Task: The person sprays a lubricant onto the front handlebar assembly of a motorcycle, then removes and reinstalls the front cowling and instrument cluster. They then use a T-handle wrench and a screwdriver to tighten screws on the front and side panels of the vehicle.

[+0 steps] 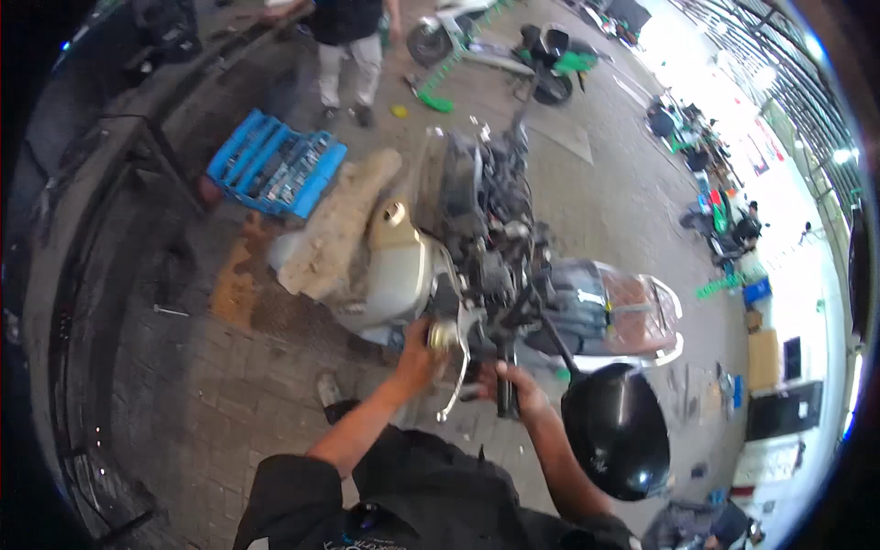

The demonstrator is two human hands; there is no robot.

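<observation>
A partly stripped motorcycle [495, 266] stands in front of me. My left hand [417, 367] is closed around a round, gold-coloured part [444, 334] beside the handlebar; what exactly it is I cannot make out. A silver lever [458, 380] curves down between my hands. My right hand [527, 390] wraps round the black handlebar grip [507, 380], with the thumb on top and the fingertips blurred on the far side. Right of that hand hangs a round black mirror [616, 431] on a stalk. Beyond my left hand lies a silver-gold fuel tank [396, 270].
A blue toolbox [316, 174] full of tools lies unfolded at the far left, beside a dirty tan cloth [335, 229]. Another person [348, 55] stands behind it. Green-and-white motorbikes [559, 64] stand farther back. A wrench [170, 311] lies on the floor at left.
</observation>
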